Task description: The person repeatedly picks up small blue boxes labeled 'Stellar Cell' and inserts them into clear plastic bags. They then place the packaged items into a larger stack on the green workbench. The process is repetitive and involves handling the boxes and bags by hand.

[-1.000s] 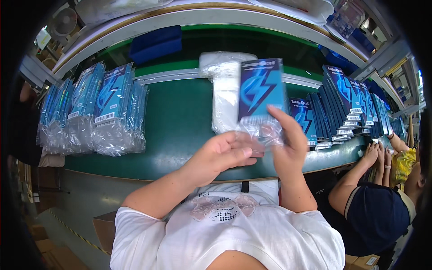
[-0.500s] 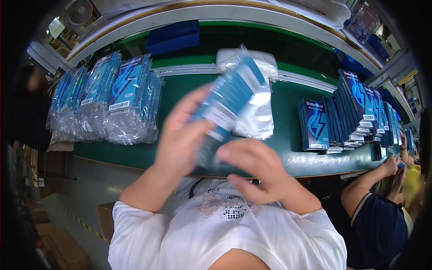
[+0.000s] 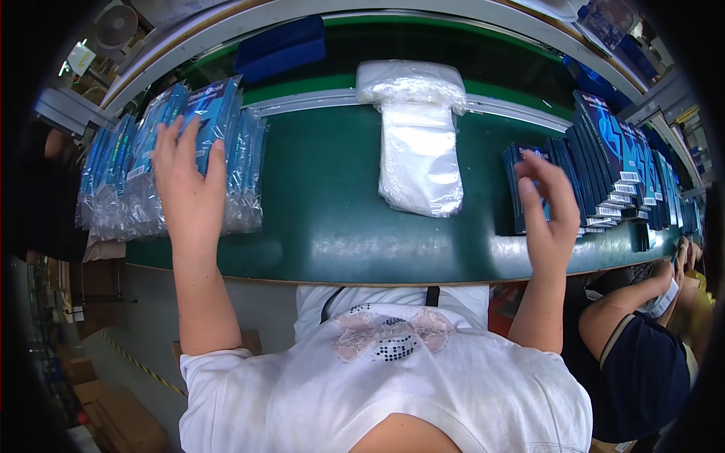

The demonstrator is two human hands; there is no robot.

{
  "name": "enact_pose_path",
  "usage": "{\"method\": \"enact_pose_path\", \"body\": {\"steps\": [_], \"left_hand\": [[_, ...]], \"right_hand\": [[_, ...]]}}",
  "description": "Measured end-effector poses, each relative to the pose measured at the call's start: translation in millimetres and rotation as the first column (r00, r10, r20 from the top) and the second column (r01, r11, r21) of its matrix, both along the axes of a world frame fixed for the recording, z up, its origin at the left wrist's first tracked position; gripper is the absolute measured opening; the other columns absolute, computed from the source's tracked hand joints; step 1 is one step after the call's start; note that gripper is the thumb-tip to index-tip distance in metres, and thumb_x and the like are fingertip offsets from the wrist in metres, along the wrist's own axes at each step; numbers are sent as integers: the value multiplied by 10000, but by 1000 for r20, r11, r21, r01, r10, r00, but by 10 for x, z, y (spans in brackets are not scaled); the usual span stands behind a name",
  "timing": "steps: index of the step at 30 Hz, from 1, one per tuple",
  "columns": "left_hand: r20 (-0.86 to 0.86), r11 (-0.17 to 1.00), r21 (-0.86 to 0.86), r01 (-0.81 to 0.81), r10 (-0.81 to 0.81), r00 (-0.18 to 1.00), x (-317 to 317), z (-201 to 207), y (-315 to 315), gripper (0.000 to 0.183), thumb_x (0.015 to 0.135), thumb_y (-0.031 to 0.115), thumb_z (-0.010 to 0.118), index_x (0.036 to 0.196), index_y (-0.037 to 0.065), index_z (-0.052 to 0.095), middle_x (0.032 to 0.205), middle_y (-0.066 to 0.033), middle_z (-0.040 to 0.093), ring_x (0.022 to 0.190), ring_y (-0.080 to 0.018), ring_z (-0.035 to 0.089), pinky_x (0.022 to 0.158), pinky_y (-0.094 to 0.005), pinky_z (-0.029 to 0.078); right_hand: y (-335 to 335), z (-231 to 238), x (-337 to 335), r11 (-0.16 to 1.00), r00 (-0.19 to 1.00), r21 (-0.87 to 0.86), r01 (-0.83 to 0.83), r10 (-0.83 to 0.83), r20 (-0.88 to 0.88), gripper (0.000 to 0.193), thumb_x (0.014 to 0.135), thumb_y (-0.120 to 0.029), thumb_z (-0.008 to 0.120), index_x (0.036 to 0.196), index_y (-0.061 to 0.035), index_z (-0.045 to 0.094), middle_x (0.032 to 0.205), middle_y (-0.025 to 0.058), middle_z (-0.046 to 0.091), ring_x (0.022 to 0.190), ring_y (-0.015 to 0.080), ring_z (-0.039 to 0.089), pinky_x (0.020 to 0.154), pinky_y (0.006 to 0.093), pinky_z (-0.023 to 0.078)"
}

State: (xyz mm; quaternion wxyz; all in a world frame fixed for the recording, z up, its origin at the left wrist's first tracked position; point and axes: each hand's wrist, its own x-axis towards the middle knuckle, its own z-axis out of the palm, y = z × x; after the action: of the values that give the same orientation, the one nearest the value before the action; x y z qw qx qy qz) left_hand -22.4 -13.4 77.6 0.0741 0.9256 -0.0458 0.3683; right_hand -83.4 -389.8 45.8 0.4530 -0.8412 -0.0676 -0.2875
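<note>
On the left stands a row of flat blue boxes in clear plastic bags point(image 3: 246, 155). My left hand point(image 3: 189, 192) is in front of this row with its fingers spread against or just before the front bagged box; I cannot tell if they touch. On the right, unbagged dark blue boxes point(image 3: 603, 162) lean together in an overlapping row. Before the nearest of these boxes is my right hand point(image 3: 555, 211), its fingers curved and apart, with nothing seen between them. A pile of clear plastic bags point(image 3: 420, 162) lies in the middle of the green table.
The green table point(image 3: 325, 189) ends in a front edge close to my body. A blue bin point(image 3: 281, 49) stands at the back left, below a shelf rail. At the far right a co-worker's arm point(image 3: 623, 298) reaches along the table.
The bagged box held in my left hand over the middle has gone to the left row, and that hand now shows spread fingers there. My right hand has moved right to the unbagged boxes.
</note>
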Motion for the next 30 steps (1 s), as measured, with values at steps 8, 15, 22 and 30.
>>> {"method": "enact_pose_path", "body": {"steps": [8, 15, 22, 30], "left_hand": [[-147, 775, -167, 610, -631, 762, -191, -60, -919, 209, 837, 56, 606, 1037, 13, 649, 1159, -131, 595, 1173, -315, 510, 1001, -416, 371], [-474, 587, -95, 804, -737, 482, 111, -549, -1295, 241, 763, -21, 589, 975, 56, 675, 1072, -113, 606, 1030, -282, 557, 886, -413, 430], [-336, 617, -334, 712, -784, 522, 129, -502, -1409, 226, 808, -26, 575, 1007, 34, 663, 953, -95, 592, 911, -269, 573, 789, -324, 465], [-170, 500, -605, 619, -841, 513, 170, -541, -1370, 147, 799, -9, 624, 930, 15, 686, 876, -102, 653, 799, -209, 603, 725, -304, 476]], "right_hand": [[-324, -546, 88, 687, 906, -680, 254, -416, -82, 626, 790, -266, 688, 1269, 78, 477, 1355, 317, 390, 1284, 445, 355, 1046, 453, 330], [-138, -282, -13, 818, 903, -520, 245, -388, -184, 626, 687, -250, 755, 1260, -88, 560, 1098, 242, 534, 1020, 357, 514, 895, 431, 436], [17, -193, -120, 476, 816, 880, -12, 513, -266, 467, 833, -243, 664, 1215, -12, 527, 940, 88, 577, 887, 152, 564, 829, 306, 466], [407, -292, -6, 60, 516, 998, -6, 856, -48, 523, 832, -40, 618, 1274, 119, 388, 1104, 196, 609, 911, 190, 668, 792, 267, 550]]}}
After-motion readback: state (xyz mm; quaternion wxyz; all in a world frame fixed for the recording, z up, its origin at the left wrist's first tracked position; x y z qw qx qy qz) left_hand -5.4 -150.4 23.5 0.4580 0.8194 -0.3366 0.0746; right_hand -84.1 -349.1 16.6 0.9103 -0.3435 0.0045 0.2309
